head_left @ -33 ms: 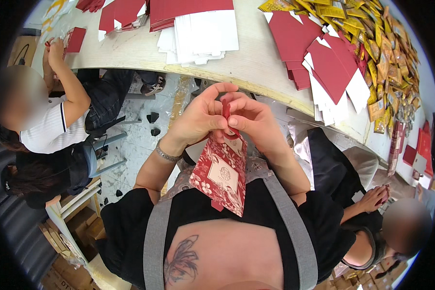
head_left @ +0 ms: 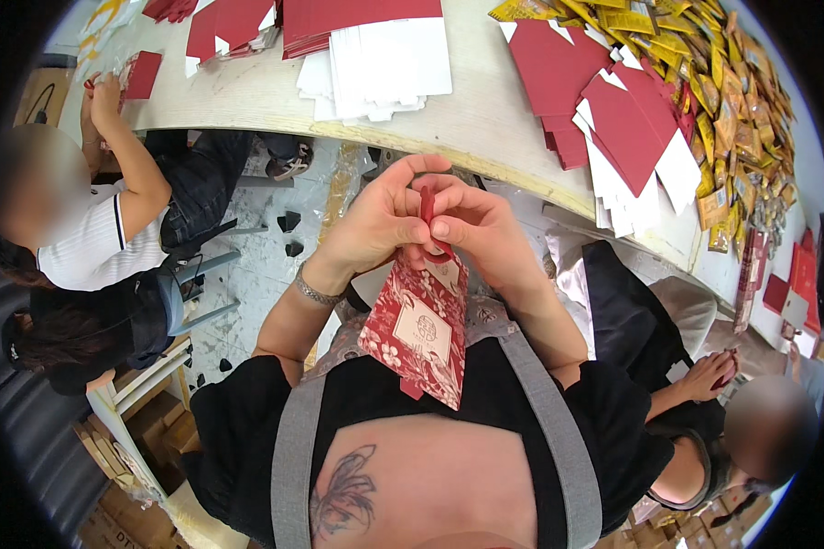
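Close in front of my body, both hands meet over a red ribbon (head_left: 428, 209). My left hand (head_left: 375, 220) pinches it between thumb and fingers from the left. Opposite, my right hand (head_left: 481, 224) has its thumb and fingertips closed on the same ribbon. A loop of it curves down to the top of a flat-looking red and cream floral paper packet (head_left: 384, 334). This packet hangs tilted below my fingers, with a cream label on its face and a small red tab at its lower end. My fingers partly hide the ribbon and the packet's top.
Across the pale table (head_left: 494, 119) lie red and white card blanks (head_left: 389, 59), with another fanned stack (head_left: 632, 128) farther right. Yellow sachets (head_left: 723, 110) form a heap at the right. Co-workers sit at left (head_left: 82, 220) and lower right (head_left: 696, 448).
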The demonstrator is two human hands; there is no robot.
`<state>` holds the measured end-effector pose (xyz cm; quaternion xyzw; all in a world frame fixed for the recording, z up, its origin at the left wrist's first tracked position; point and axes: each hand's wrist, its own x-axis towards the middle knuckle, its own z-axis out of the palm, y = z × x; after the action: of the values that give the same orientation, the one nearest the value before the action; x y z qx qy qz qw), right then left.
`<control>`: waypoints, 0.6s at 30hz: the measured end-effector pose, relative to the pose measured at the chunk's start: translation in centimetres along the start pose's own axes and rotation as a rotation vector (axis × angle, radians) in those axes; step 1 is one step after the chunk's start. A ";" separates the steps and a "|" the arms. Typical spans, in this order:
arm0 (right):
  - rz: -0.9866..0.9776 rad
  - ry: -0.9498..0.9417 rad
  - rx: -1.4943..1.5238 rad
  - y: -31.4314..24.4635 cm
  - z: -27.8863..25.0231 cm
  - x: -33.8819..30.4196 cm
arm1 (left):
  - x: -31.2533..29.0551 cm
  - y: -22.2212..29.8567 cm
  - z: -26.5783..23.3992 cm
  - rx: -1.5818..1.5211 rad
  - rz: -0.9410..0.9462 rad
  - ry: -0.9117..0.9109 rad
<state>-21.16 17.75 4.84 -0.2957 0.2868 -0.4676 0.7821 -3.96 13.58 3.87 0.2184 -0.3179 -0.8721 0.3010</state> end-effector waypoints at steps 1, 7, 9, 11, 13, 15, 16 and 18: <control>0.042 -0.004 0.015 0.2 -0.3 0.1 | 0.1 0.0 0.1 0.027 0.002 0.018; -0.058 0.018 -0.120 0.7 -0.6 0.8 | 0.3 0.5 0.2 0.119 -0.024 0.023; -0.041 -0.017 -0.060 0.6 -1.3 0.6 | 0.6 -0.6 0.2 0.133 0.118 0.093; -0.129 0.127 -0.001 0.5 -1.3 0.5 | 0.3 -0.2 -0.9 0.294 0.152 0.120; -0.092 0.210 -0.069 -0.7 -0.8 -0.7 | -0.1 -0.7 -1.1 0.096 0.234 0.268; -0.165 0.023 -0.480 -0.4 -0.5 -2.1 | -0.6 -0.8 -1.3 0.264 0.313 0.463; -0.202 -0.079 -0.684 -0.3 -0.2 -2.5 | -0.9 -1.1 -1.7 0.390 0.365 0.556; -0.291 -0.218 -0.732 0.9 0.7 -2.6 | -1.9 -1.4 -2.0 0.582 0.402 0.662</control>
<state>-21.14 20.57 5.12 -0.6399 0.3049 -0.4062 0.5767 -1.97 14.83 1.91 0.4936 -0.4717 -0.5553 0.4748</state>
